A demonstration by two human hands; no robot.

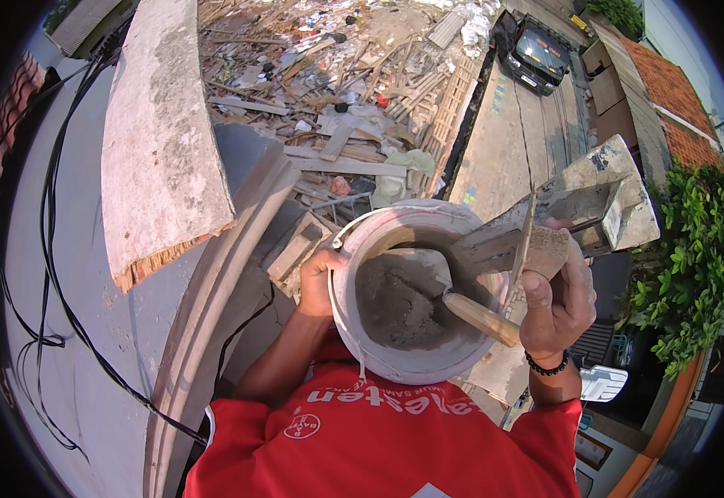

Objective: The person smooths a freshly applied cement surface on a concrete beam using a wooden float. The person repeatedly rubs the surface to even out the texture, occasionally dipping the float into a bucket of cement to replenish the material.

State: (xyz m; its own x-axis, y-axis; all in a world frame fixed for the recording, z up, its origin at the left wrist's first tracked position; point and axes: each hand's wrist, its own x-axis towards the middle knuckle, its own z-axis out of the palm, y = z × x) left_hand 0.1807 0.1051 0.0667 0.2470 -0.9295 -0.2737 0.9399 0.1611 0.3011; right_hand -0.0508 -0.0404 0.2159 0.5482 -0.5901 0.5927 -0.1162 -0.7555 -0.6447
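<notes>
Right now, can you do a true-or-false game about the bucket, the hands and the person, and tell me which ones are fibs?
1. The left hand holds the round, whitish bucket by its rim. True.
2. The bucket is full of clear water. False: it holds a thick grey mix.
3. A metal-bladed, wooden-handled trowel rests in the bucket. True.
4. The right hand is empty. False: it grips a brown, blocky piece.
5. A black beaded bracelet circles the right wrist. True.
6. The person wears a green top. False: the short-sleeved shirt is red with white print.
</notes>
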